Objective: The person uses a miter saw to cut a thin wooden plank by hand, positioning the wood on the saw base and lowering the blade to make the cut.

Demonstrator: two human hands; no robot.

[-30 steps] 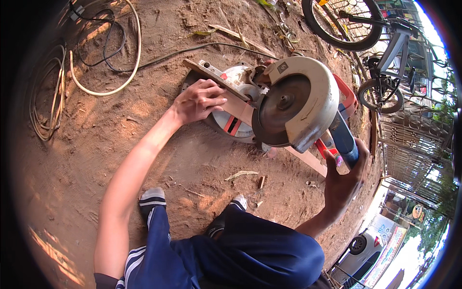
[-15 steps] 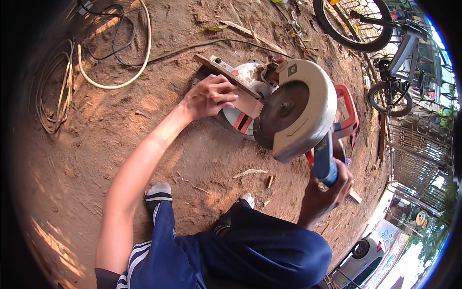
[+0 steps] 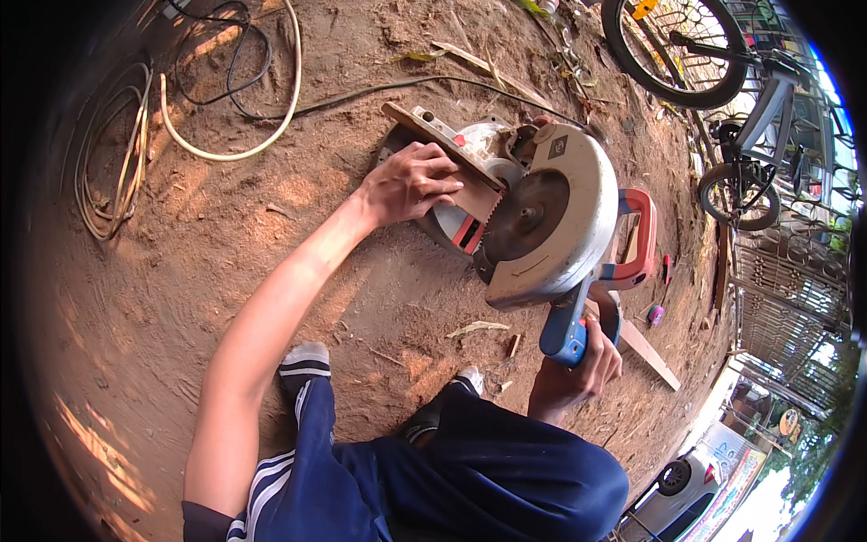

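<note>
A miter saw (image 3: 560, 235) stands on the dirt ground (image 3: 361, 307), its grey blade guard arched over the dark toothed blade (image 3: 530, 212). My left hand (image 3: 411, 185) presses with bent fingers on a thin wooden board (image 3: 474, 194) lying against the fence (image 3: 424, 126); the blade's teeth are beside the board, though contact is unclear. The board's long end (image 3: 650, 352) sticks out right of the saw. My right hand (image 3: 582, 370) is closed round the blue trigger handle (image 3: 566, 330), below the red carry handle (image 3: 641, 244).
A coiled pale hose (image 3: 126, 163) and black cable (image 3: 343, 99) lie at the upper left. Wood scraps (image 3: 479, 325) and a small purple tape measure (image 3: 656, 315) lie nearby. A bicycle (image 3: 750, 126), metal fence (image 3: 786, 298) and parked car (image 3: 677, 488) are at the right.
The saw head and blue handle have swung down toward the board and nearer my body, with my right hand moving along. My left hand stays on the board; the view has shifted slightly.
</note>
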